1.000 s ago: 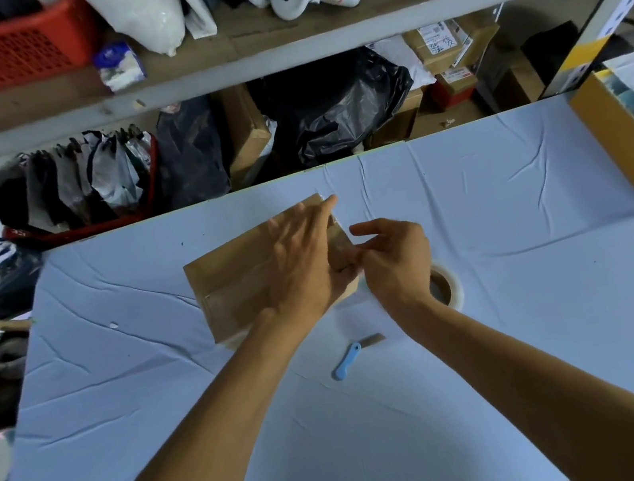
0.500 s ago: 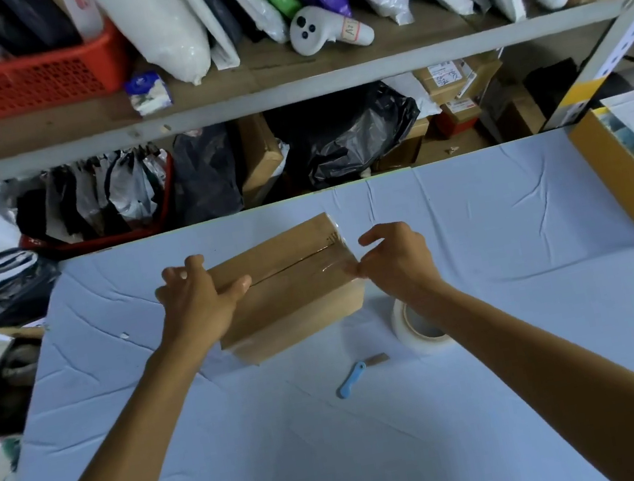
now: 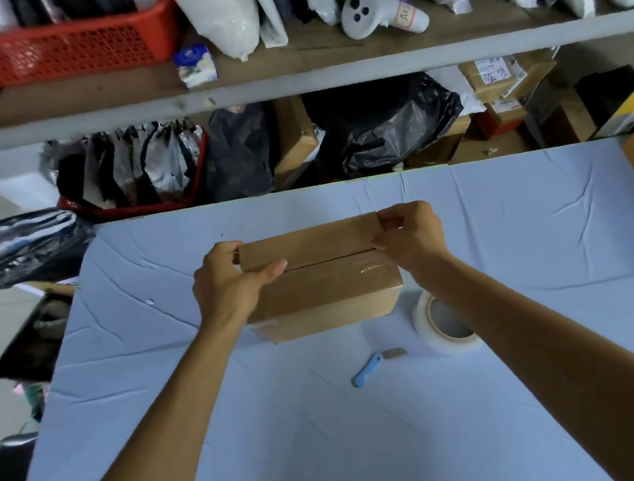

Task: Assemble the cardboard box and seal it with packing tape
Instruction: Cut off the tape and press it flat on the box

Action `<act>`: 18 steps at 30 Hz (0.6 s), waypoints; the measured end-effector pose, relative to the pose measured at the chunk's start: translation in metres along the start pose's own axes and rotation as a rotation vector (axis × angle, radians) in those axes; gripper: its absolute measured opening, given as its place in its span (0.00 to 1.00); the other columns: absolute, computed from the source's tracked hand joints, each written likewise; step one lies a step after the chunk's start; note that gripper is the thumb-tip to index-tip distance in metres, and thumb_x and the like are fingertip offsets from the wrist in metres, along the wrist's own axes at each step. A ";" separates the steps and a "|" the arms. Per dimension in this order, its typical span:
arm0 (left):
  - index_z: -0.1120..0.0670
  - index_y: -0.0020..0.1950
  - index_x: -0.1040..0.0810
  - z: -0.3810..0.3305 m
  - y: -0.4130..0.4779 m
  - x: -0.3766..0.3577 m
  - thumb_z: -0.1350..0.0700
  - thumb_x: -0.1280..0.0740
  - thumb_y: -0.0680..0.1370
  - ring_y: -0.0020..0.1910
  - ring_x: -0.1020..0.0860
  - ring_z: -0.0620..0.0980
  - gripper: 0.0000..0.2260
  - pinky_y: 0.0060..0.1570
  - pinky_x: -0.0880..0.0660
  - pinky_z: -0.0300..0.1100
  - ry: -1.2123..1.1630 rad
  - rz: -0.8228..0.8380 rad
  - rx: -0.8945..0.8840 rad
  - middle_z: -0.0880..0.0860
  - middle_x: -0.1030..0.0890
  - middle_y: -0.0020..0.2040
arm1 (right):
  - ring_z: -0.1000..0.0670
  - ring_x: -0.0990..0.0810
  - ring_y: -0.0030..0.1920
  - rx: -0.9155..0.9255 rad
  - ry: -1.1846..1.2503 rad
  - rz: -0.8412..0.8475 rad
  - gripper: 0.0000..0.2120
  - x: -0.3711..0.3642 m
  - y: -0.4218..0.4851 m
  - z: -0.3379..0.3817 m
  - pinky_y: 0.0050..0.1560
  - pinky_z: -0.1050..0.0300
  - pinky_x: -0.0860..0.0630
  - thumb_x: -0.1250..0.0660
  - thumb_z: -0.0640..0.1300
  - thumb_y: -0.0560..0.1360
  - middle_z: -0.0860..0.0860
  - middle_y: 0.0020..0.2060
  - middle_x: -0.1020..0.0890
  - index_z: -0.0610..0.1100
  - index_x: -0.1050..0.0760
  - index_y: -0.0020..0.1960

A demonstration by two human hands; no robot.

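brown cardboard box (image 3: 321, 277) sits on the counter (image 3: 515, 232). left hand (image 3: 230, 284) and right hand (image 3: 411, 237) grip its ends, keeping the taped flaps shut.

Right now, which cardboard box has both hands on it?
The brown box on the blue table, gripped by left hand and right hand; other boxes sit untouched under the shelf.
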State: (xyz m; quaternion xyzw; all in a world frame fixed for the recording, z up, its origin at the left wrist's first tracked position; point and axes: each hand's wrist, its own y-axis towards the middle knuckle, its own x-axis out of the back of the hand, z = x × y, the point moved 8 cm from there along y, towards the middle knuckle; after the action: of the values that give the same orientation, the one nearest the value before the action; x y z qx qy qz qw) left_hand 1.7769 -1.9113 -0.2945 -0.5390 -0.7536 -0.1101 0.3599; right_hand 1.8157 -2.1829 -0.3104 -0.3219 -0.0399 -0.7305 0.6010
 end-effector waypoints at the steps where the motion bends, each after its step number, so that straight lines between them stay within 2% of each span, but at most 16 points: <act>1: 0.56 0.60 0.25 0.001 -0.001 0.001 0.46 0.22 0.65 0.49 0.26 0.49 0.28 0.49 0.31 0.41 -0.005 -0.016 0.004 0.51 0.21 0.54 | 0.45 0.18 0.49 -0.010 0.017 -0.012 0.12 -0.001 0.000 -0.001 0.52 0.46 0.19 0.29 0.39 0.69 0.47 0.47 0.16 0.45 0.18 0.52; 5: 0.54 0.57 0.23 0.004 0.000 0.001 0.45 0.21 0.63 0.49 0.25 0.48 0.27 0.50 0.29 0.41 -0.059 0.005 0.011 0.47 0.22 0.49 | 0.46 0.18 0.47 -0.018 0.096 0.024 0.13 0.002 -0.001 0.000 0.52 0.51 0.20 0.26 0.39 0.68 0.47 0.45 0.16 0.42 0.17 0.52; 8: 0.54 0.59 0.23 0.009 0.012 0.001 0.44 0.22 0.64 0.53 0.23 0.49 0.28 0.55 0.25 0.45 -0.075 0.093 0.024 0.49 0.21 0.53 | 0.50 0.20 0.45 -0.030 0.143 0.067 0.15 0.005 -0.004 0.000 0.47 0.58 0.26 0.25 0.37 0.68 0.48 0.45 0.16 0.41 0.18 0.55; 10: 0.55 0.62 0.24 0.016 0.019 0.000 0.43 0.25 0.68 0.53 0.21 0.52 0.26 0.54 0.22 0.49 -0.160 0.157 0.080 0.52 0.20 0.55 | 0.50 0.20 0.45 -0.049 0.153 0.066 0.17 0.005 -0.005 -0.001 0.45 0.59 0.28 0.26 0.36 0.68 0.47 0.48 0.16 0.42 0.18 0.56; 14: 0.55 0.58 0.20 0.028 0.024 0.001 0.47 0.27 0.72 0.51 0.19 0.57 0.19 0.49 0.19 0.52 -0.227 0.143 0.162 0.57 0.19 0.57 | 0.48 0.22 0.46 -0.057 0.127 0.059 0.15 0.002 -0.007 0.001 0.45 0.57 0.29 0.27 0.35 0.69 0.47 0.48 0.18 0.42 0.19 0.54; 18: 0.57 0.58 0.21 0.023 0.019 0.008 0.53 0.25 0.71 0.51 0.19 0.59 0.18 0.46 0.19 0.49 -0.292 0.105 0.142 0.58 0.19 0.57 | 0.46 0.19 0.47 -0.028 0.105 -0.009 0.13 0.004 -0.014 0.006 0.47 0.51 0.21 0.28 0.37 0.67 0.47 0.46 0.17 0.44 0.19 0.51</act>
State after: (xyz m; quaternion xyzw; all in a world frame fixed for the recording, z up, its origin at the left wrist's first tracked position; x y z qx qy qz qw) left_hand 1.7830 -1.8849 -0.3098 -0.5611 -0.7746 0.0416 0.2889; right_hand 1.8056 -2.1800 -0.2988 -0.2913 0.0004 -0.7494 0.5946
